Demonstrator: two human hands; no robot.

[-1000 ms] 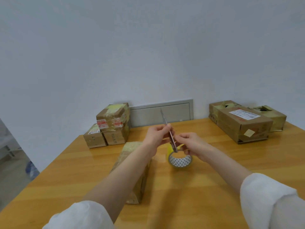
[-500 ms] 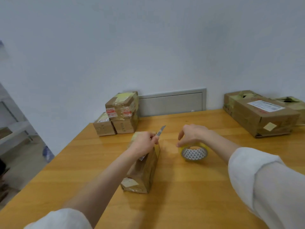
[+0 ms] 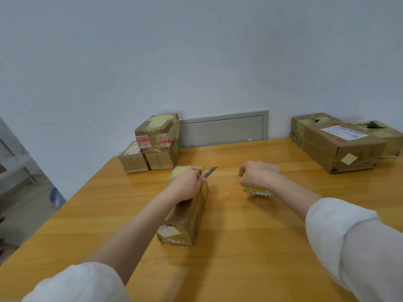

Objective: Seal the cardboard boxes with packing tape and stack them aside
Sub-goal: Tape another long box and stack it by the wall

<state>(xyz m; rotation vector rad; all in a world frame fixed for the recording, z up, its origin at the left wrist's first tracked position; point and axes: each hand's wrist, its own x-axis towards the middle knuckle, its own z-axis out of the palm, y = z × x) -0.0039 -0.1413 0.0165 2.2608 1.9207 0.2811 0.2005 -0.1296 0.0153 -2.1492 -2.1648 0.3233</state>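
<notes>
Here we go: the long box lies flat in the middle of the table, its short end toward the person, brown with yellowish tape showing at its far end and along its right side. The left hand sits over that far end, fingers clenched round a knife. The grey blade pokes out just past the box's far right corner, angled up and away. Whether the hand presses on the cardboard or hovers just above it, I can't tell.

To the right of the long box, level with its far end, the right hand is cupped over the tape roll, fingers curled down round its yellow rim, grasping it from above. Only the lower edge of the roll shows, with a zigzag print.

Beyond the long box and to its left, a stack of small boxes stands against the wall: two below, one on top. Well off to the right of the long box sits a big box with a white label, more cardboard behind it. Straight beyond the long box, a grey wall panel.
</notes>
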